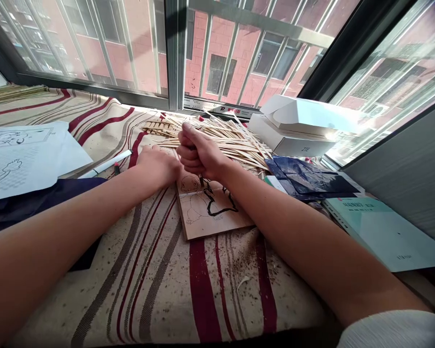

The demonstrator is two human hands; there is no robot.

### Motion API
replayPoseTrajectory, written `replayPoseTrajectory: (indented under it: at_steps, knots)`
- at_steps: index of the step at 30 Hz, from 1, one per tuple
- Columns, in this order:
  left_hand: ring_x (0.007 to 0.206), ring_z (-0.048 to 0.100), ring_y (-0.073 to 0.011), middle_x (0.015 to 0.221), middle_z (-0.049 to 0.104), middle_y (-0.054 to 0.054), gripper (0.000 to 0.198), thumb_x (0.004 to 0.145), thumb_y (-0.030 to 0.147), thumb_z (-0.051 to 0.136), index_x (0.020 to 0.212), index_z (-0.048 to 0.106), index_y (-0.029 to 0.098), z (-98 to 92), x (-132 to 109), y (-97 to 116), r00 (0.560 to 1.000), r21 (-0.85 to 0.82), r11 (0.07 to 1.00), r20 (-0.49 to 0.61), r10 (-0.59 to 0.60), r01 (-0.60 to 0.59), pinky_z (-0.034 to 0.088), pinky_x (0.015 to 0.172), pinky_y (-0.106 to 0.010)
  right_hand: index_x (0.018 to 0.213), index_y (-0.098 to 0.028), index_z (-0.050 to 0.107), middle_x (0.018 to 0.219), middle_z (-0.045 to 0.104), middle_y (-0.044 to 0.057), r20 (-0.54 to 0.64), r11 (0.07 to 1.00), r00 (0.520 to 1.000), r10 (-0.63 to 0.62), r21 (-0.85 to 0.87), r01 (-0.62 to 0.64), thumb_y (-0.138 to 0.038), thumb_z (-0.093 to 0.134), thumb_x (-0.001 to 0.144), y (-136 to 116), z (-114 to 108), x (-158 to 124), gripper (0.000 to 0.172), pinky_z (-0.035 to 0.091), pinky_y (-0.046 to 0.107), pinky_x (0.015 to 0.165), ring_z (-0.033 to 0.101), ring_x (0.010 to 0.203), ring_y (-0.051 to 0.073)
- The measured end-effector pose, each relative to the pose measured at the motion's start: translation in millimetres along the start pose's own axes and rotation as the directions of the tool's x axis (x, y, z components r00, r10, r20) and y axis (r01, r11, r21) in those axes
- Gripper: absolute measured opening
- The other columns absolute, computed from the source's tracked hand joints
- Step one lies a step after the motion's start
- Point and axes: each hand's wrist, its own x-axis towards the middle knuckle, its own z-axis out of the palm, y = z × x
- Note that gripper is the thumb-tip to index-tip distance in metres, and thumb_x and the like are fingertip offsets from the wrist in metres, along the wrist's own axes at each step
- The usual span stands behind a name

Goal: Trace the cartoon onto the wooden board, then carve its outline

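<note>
A thin wooden board [210, 215] with a drawn cartoon figure, part of it cut or inked in black, lies on a striped cloth. My right hand [199, 154] is closed in a fist around a small tool whose dark tip [202, 181] presses on the board near the black outline. My left hand [159, 164] rests on the cloth and the board's far left corner, knuckles up, fingers curled under and hidden. Wood shavings lie scattered around the board.
A pile of thin bamboo strips [217, 137] lies behind the hands. A white ZTE box [297, 130], dark blue carbon sheets [308, 179] and a green booklet [384, 227] sit at right. Printed drawings [18, 159] and a white pen [108, 164] lie left. Window bars are ahead.
</note>
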Motion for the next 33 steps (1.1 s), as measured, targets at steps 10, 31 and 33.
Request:
replayPoseTrajectory:
  at_steps: [10,31,33]
  knots:
    - [0.110,0.075,-0.0421,0.100,0.083,-0.021,0.034,0.097,0.015,0.051,0.094,0.085,0.014,-10.3,-2,9,0.997,0.166,0.986,0.074,-0.038,0.025,0.052,0.096,-0.052,0.073,-0.026,0.030,0.049,0.024,-0.013,-0.157,0.997,0.986,-0.060,-0.067,0.050,-0.048,0.035,0.118,1,3,9,0.051,0.010,0.016,0.036,0.010,0.041,0.006]
    - [0.110,0.075,-0.0408,0.104,0.083,-0.020,0.037,0.098,0.014,0.048,0.104,0.085,0.013,-12.8,-6,10,0.995,0.202,0.979,0.095,0.013,-0.032,0.051,0.093,-0.049,0.073,-0.026,0.029,0.047,0.025,-0.013,-0.167,0.993,0.985,-0.036,-0.117,0.017,-0.041,0.033,0.119,0,8,10,0.049,0.010,0.015,0.036,0.010,0.040,0.006]
    - [0.113,0.074,-0.0419,0.104,0.083,-0.020,0.037,0.098,0.014,0.049,0.104,0.085,0.012,-11.5,-6,9,0.995,0.194,0.981,0.096,0.005,-0.023,0.051,0.095,-0.050,0.073,-0.026,0.029,0.046,0.026,-0.013,-0.178,0.991,0.983,-0.042,-0.133,0.019,-0.038,0.034,0.119,2,10,11,0.048,0.010,0.015,0.035,0.012,0.039,0.005]
